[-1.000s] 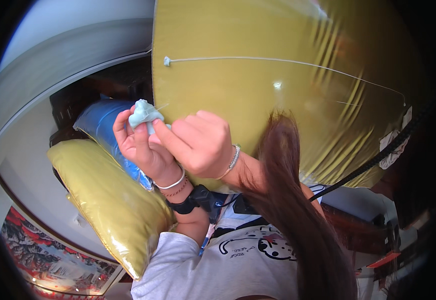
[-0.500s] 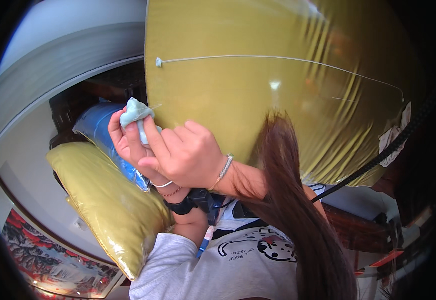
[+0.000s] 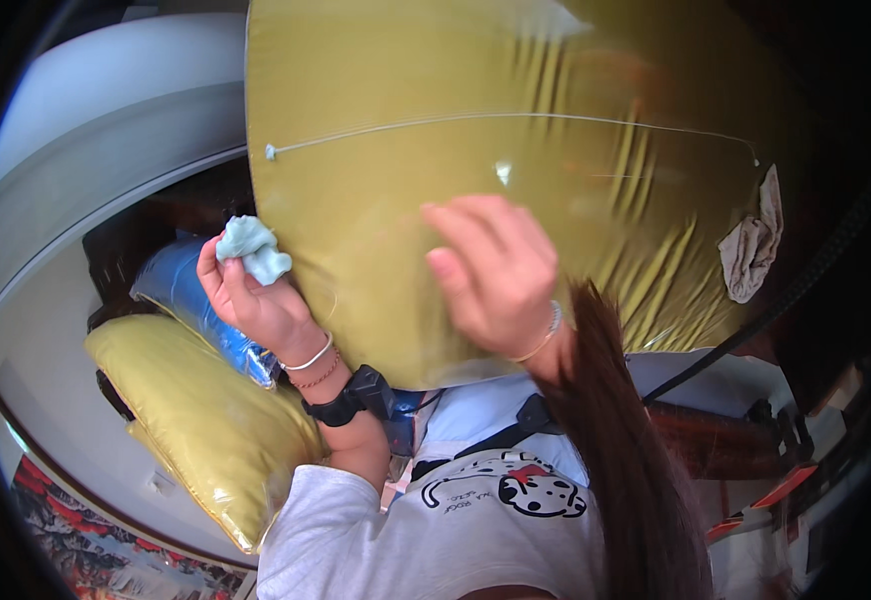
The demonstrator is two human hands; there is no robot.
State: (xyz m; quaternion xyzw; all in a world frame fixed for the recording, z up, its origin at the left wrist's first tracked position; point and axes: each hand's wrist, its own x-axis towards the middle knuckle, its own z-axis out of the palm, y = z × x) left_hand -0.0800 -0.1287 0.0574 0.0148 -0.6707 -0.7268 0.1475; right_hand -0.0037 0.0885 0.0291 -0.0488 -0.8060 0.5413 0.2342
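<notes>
My left hand (image 3: 261, 305) holds a lump of pale blue putty (image 3: 253, 248) between thumb and fingers, at the left edge of a large, glossy yellow covered surface (image 3: 376, 220). My right hand (image 3: 501, 275) hovers over that surface, smeared a little by motion. Its thumb stands apart from the fingers, and nothing shows between them. A thin white cord (image 3: 436, 119) runs across the yellow surface beyond both hands. A small pale blue blob (image 3: 271, 152) sits at the cord's left end, and a tiny pale spot is at its right end.
A crumpled beige cloth (image 3: 751, 245) lies at the right edge of the yellow surface. To the left are a blue cushion (image 3: 181, 290) and a yellow cushion (image 3: 191, 410), both in clear plastic. A dark cable (image 3: 726, 340) and long hair (image 3: 611, 400) hang on the right.
My right hand has come away from the putty and moved right over the yellow surface. My left hand still holds the putty, slightly lower. The view has shifted a little.
</notes>
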